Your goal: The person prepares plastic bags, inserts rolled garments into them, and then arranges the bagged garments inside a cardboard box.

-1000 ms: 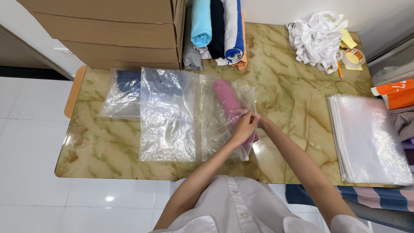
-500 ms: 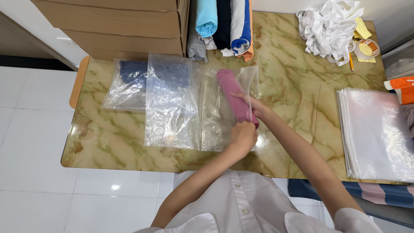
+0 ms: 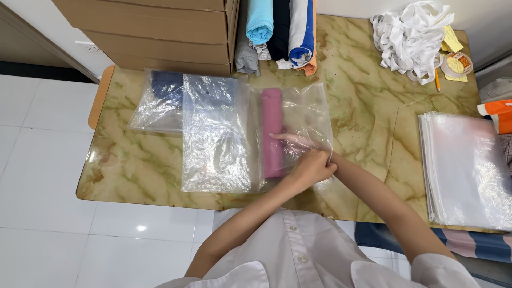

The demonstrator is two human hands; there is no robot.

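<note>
Seemingly, from the head camera, our left hand [image 3: 312, 166] pinches the near edge of the clear plastic bag [image 3: 298, 133] lying mid-desk [image 3: 368, 122] with the rolled pink cloth [image 3: 272, 133] inside. Our right hand [image 3: 298, 143] is largely hidden behind it, so we cannot tell its grip. Slick film could slip from the pinch, or the roll could loosen and bunch. Overlapping bags blur the edges.

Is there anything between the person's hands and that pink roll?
Yes, only the clear plastic bag: the pink roll lies inside it. The right hand lies flat on the bag beside the roll; the left hand grips the bag's near edge.
</note>
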